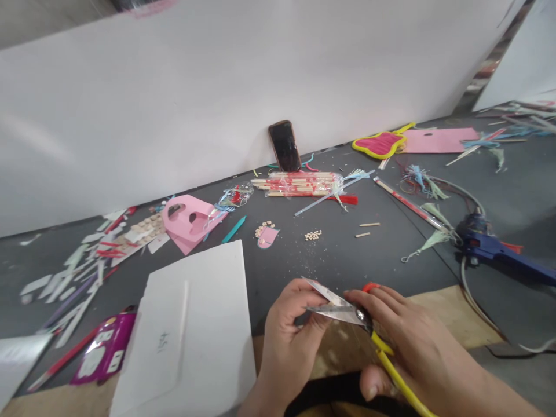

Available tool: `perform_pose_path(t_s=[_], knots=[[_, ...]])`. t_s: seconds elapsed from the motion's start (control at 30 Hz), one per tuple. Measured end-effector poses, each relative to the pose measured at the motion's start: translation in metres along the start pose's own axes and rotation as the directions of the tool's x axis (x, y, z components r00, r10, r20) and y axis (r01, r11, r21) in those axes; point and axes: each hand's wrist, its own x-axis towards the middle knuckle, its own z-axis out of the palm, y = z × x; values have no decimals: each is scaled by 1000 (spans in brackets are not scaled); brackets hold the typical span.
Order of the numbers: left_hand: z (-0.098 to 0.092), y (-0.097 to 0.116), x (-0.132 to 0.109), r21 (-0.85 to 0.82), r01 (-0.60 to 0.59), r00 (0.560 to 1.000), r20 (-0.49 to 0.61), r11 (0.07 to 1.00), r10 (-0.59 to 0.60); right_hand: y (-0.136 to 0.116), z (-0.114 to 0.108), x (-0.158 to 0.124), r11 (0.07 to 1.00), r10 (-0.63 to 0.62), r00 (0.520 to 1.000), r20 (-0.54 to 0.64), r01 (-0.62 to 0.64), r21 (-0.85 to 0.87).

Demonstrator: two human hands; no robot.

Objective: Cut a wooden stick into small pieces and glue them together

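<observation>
My right hand (410,330) holds scissors (341,313) with yellow handles. Their blades are parted and point left toward my left hand (289,341). The fingers of that hand are pinched together at the blades; whatever small piece they hold is hidden. Beyond the hands lies a little pile of small pale cut bits (313,236), with crumbs scattered below it. Left of that pile, more bits rest against a pink heart-shaped piece (267,237). Two short wooden sticks (369,225) lie to the right.
White foam board (208,324) lies at left beside a purple packet (104,347). A phone (285,146) leans on the white partition behind bagged sticks (299,183). At right sit a blue glue gun (499,249) and its cable. Pink cutouts (191,217) and a teal pen (234,229) lie left of centre.
</observation>
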Motion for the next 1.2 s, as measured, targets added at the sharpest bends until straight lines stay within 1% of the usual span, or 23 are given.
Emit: perform_pose_path(t_s=[0.2, 0.27, 0.37, 0.43, 0.57, 0.63, 0.73, 0.87, 1.0, 1.2], knots=[[0, -1, -1, 188, -64, 997, -36, 980, 72, 1, -2, 3, 1000, -3, 1000, 29, 3, -24], [0, -1, -1, 224, -71, 996, -37, 972, 82, 0, -2, 4, 999, -11, 1000, 11, 11, -49], [1, -2, -1, 242, -87, 994, -42, 966, 100, -1, -2, 5, 997, -33, 999, -19, 32, -76], [2, -1, -2, 243, -86, 993, -52, 966, 102, -2, -1, 5, 997, -37, 999, -13, 36, -69], [5, 0, -3, 247, -63, 994, -69, 967, 82, -2, 2, 4, 999, 9, 999, 37, -8, -31], [6, 0, -4, 268, -72, 993, -67, 961, 93, -2, 3, 3, 999, 32, 999, 44, -31, -23], [7, -1, -4, 341, -126, 984, -73, 932, 160, 0, 4, 0, 999, 28, 999, 28, -27, -30], [6, -4, -4, 424, -213, 962, -67, 880, 264, 2, 5, -2, 999, 14, 1000, 1, -14, -48], [4, -4, -4, 433, -279, 939, -63, 857, 337, 1, 4, 1, 998, -14, 999, -32, 12, -64], [4, -3, -2, 375, -314, 935, -39, 872, 353, 0, 3, 3, 995, -26, 999, -39, 22, -99]])
